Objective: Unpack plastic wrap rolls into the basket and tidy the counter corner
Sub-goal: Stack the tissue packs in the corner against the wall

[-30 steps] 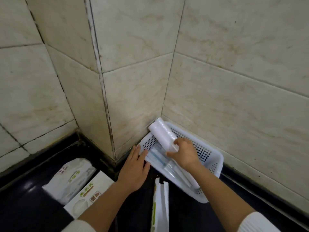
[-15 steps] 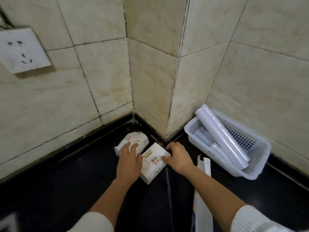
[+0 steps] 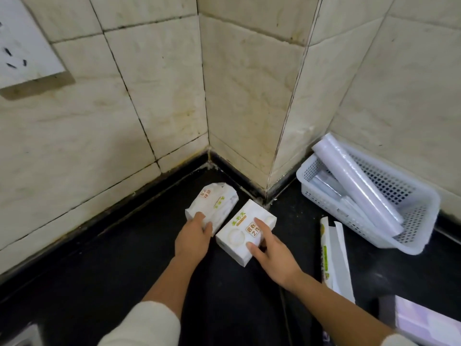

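Two white tissue packs lie on the black counter near the wall corner. My left hand [image 3: 193, 237] grips the near end of the left tissue pack [image 3: 215, 202]. My right hand [image 3: 270, 248] rests on the right tissue pack [image 3: 243, 227], fingers spread over its top and near edge. A white perforated basket [image 3: 411, 213] stands against the right wall. A long plastic wrap roll [image 3: 354, 186] lies slanted in it, one end sticking over the rim, with more rolls underneath.
An empty white carton with green print [image 3: 334, 258] lies flat between my right arm and the basket. A pale purple box [image 3: 429, 323] sits at the bottom right. A wall socket [image 3: 22, 46] is on the left wall. Tiled walls enclose the corner.
My right hand let go of the roll in the basket. Both hands moved left to the tissue packs and now hold them; the view turned left with them.
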Available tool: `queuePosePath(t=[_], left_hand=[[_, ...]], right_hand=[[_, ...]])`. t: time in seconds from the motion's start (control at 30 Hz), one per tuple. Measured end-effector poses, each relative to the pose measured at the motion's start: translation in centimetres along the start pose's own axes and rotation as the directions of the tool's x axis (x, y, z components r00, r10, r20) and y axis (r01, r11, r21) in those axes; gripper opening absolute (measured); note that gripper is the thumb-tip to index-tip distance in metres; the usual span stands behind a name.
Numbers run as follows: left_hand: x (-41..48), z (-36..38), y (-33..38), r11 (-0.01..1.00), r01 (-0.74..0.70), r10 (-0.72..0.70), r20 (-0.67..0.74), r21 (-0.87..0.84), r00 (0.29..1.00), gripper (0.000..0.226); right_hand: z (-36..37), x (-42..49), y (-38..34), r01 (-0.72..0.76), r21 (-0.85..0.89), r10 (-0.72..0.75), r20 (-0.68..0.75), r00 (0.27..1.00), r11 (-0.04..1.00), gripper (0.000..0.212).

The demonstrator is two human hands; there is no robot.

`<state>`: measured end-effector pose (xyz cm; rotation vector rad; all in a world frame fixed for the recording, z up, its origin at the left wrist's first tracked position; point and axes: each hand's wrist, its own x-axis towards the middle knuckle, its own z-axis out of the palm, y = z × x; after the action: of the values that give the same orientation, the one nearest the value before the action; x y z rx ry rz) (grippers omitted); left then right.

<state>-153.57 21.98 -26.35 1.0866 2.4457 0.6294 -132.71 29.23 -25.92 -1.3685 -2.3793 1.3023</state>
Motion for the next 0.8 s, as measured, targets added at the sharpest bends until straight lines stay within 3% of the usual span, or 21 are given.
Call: queuePosePath(t=[0.13, 0.33, 0.53, 0.8], left_hand=[[1.4, -0.9, 0.1, 0.983, -0.103, 0.073, -0.188, -0.153, 0.979, 0.013], [4.3, -4.1, -0.6, 0.954, -0.21, 0.12, -0.371, -0.214, 0.921, 0.014], [8.1, -6.4, -1.8, 0.946, -0.242, 0.145, -0.386, -0.216, 0.911, 0.017], [10.7, -5.9, -2.8, 0.953, -0.265, 0.193, -0.379, -0.147, 0.905, 0.013]], right_hand=[[0.2, 1.7, -0.7, 0.053, -0.013, -0.053, 0.01, 0.999, 0.999, 0.067], [0.7, 7.2, -4.2, 0.103, -0.024, -0.102, 0.039, 0.994, 0.994, 0.069], [1.8, 13.3, -8.2, 0.1, 0.008, -0.1, -0.022, 0.995, 0.995, 0.069], [3.1, 18.5, -11.0, 0.006, 0.245, 0.031, -0.149, 0.988, 0.97, 0.061]])
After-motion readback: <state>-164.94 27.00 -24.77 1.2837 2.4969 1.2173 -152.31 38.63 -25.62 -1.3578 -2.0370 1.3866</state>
